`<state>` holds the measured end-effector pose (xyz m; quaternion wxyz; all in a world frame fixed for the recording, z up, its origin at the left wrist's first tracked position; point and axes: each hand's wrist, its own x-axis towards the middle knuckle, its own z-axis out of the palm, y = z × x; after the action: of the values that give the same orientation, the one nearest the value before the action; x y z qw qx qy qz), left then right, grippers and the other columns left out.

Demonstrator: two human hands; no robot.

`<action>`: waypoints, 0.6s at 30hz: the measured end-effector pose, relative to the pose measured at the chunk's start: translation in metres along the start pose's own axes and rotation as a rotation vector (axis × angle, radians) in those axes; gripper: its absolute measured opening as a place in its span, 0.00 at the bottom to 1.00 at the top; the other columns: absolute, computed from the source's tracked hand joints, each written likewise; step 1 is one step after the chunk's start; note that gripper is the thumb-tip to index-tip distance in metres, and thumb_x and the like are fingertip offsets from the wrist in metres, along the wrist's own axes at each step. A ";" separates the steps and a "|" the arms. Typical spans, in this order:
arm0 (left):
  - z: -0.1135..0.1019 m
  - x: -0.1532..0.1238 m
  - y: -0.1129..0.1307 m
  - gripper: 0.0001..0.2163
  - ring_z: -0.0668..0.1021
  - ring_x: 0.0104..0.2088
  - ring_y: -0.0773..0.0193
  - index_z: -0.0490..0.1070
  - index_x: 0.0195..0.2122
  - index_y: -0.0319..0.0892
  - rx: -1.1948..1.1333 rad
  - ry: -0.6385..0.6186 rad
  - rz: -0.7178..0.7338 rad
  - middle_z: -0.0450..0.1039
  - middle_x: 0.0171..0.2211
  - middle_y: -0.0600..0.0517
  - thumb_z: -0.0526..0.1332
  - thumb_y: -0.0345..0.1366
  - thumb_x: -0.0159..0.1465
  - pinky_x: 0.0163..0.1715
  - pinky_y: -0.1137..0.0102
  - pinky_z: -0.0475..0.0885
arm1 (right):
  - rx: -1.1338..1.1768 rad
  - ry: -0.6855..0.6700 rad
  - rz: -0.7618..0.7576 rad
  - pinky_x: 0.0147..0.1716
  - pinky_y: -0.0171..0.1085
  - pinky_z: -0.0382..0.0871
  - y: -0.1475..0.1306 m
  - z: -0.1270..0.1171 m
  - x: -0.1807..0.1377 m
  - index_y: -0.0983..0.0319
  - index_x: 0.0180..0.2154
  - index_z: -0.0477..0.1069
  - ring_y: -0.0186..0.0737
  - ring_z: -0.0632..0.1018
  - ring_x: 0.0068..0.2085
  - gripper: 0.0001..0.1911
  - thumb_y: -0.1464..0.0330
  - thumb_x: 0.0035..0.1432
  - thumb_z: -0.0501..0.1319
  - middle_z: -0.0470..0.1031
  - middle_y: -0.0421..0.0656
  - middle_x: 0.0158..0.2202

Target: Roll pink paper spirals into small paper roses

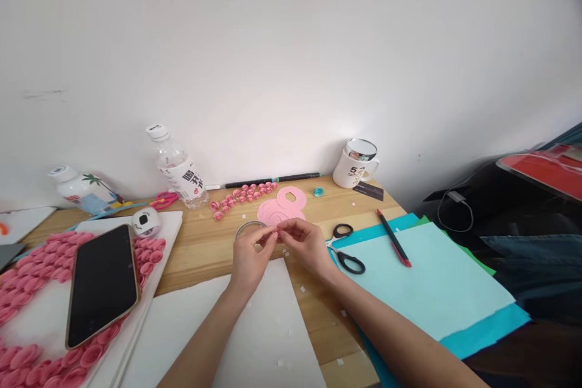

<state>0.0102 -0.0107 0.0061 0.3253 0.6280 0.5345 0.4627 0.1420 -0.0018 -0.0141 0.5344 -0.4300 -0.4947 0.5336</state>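
My left hand [251, 253] and my right hand [305, 241] meet over the middle of the wooden table [204, 248], fingertips pinched together on a small pink paper piece [275, 232]. A clear tape ring [249, 229] lies just under my left fingers. Behind my hands lie pink spiral-cut paper circles [284, 205] and a row of small rolled pink paper roses [243, 195]. A white sheet [254, 339] lies below my forearms, dotted with small white scraps.
A white board [170, 224] at left carries rolled pink roses and a black phone [102, 282]. Black scissors [348, 251], a red pencil [393, 237] and light blue paper [427, 282] lie right. Two bottles [177, 170], a mug [357, 163], pink scissors [163, 199] and a black pen [273, 180] stand by the wall.
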 end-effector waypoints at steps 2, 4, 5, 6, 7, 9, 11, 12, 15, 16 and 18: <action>0.000 0.001 0.002 0.08 0.77 0.29 0.64 0.76 0.33 0.41 -0.038 -0.025 -0.041 0.77 0.30 0.50 0.59 0.33 0.53 0.32 0.70 0.72 | 0.047 0.016 0.035 0.36 0.40 0.73 -0.004 0.000 0.001 0.64 0.28 0.72 0.38 0.77 0.30 0.11 0.63 0.44 0.65 0.76 0.44 0.28; -0.001 0.002 0.001 0.08 0.77 0.29 0.64 0.76 0.33 0.41 -0.047 -0.028 -0.056 0.77 0.30 0.50 0.60 0.33 0.52 0.31 0.70 0.72 | 0.081 0.025 0.065 0.35 0.40 0.74 -0.006 -0.001 0.002 0.65 0.27 0.73 0.38 0.77 0.29 0.11 0.64 0.42 0.66 0.77 0.44 0.27; 0.000 0.002 0.000 0.08 0.77 0.29 0.64 0.76 0.33 0.41 -0.044 -0.023 -0.048 0.77 0.30 0.50 0.60 0.33 0.52 0.31 0.70 0.72 | 0.091 0.022 0.074 0.36 0.40 0.74 -0.007 -0.002 0.002 0.65 0.27 0.73 0.38 0.77 0.29 0.11 0.64 0.42 0.66 0.77 0.44 0.27; 0.000 0.002 -0.001 0.08 0.76 0.29 0.64 0.76 0.32 0.41 -0.039 -0.017 -0.032 0.77 0.30 0.50 0.60 0.33 0.52 0.31 0.70 0.71 | 0.095 0.013 0.078 0.36 0.41 0.73 -0.007 -0.002 0.002 0.65 0.28 0.73 0.38 0.77 0.29 0.11 0.64 0.42 0.66 0.77 0.44 0.27; 0.000 0.002 -0.002 0.07 0.76 0.29 0.64 0.76 0.31 0.41 -0.032 -0.009 -0.012 0.77 0.30 0.50 0.60 0.33 0.53 0.31 0.70 0.71 | 0.095 0.000 0.080 0.36 0.41 0.73 -0.006 -0.003 0.003 0.65 0.28 0.73 0.38 0.77 0.30 0.11 0.64 0.42 0.66 0.77 0.44 0.27; 0.000 0.001 -0.004 0.07 0.76 0.30 0.64 0.76 0.30 0.41 -0.013 0.010 0.032 0.77 0.30 0.50 0.59 0.33 0.53 0.32 0.70 0.71 | 0.082 -0.022 0.084 0.37 0.40 0.73 -0.006 -0.003 0.003 0.65 0.28 0.74 0.39 0.77 0.30 0.11 0.64 0.42 0.66 0.77 0.45 0.28; 0.001 0.001 -0.005 0.07 0.76 0.31 0.64 0.76 0.30 0.41 0.005 0.021 0.073 0.76 0.30 0.50 0.59 0.32 0.54 0.32 0.70 0.71 | 0.063 -0.020 0.090 0.37 0.40 0.73 -0.006 -0.004 0.003 0.65 0.28 0.73 0.38 0.77 0.30 0.11 0.64 0.41 0.67 0.77 0.45 0.27; 0.001 0.000 -0.005 0.07 0.76 0.31 0.63 0.76 0.31 0.41 0.011 0.018 0.091 0.76 0.30 0.50 0.59 0.32 0.54 0.32 0.70 0.71 | 0.055 -0.012 0.093 0.36 0.40 0.73 -0.006 -0.004 0.003 0.65 0.27 0.73 0.38 0.77 0.30 0.11 0.64 0.41 0.67 0.77 0.45 0.27; 0.001 0.001 -0.004 0.08 0.75 0.33 0.63 0.76 0.32 0.41 0.018 -0.016 0.122 0.76 0.31 0.49 0.59 0.32 0.54 0.33 0.69 0.72 | 0.062 0.008 0.083 0.35 0.40 0.73 -0.007 -0.004 0.003 0.65 0.26 0.72 0.37 0.77 0.28 0.11 0.64 0.41 0.67 0.76 0.44 0.26; 0.000 0.001 -0.004 0.08 0.75 0.33 0.63 0.76 0.32 0.41 0.013 -0.026 0.120 0.76 0.31 0.49 0.59 0.32 0.54 0.33 0.69 0.72 | 0.066 0.009 0.074 0.35 0.39 0.73 -0.008 -0.004 0.003 0.65 0.26 0.72 0.37 0.77 0.28 0.11 0.64 0.41 0.67 0.76 0.43 0.26; 0.000 0.001 -0.002 0.07 0.76 0.33 0.63 0.76 0.32 0.41 -0.002 -0.027 0.089 0.76 0.31 0.50 0.59 0.32 0.53 0.33 0.69 0.73 | 0.052 0.004 0.054 0.35 0.39 0.73 -0.007 -0.003 0.003 0.64 0.26 0.72 0.37 0.77 0.29 0.10 0.65 0.41 0.66 0.76 0.43 0.26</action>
<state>0.0095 -0.0095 0.0049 0.3122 0.6570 0.5011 0.4688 0.1463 0.0006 -0.0071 0.5318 -0.4300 -0.4678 0.5598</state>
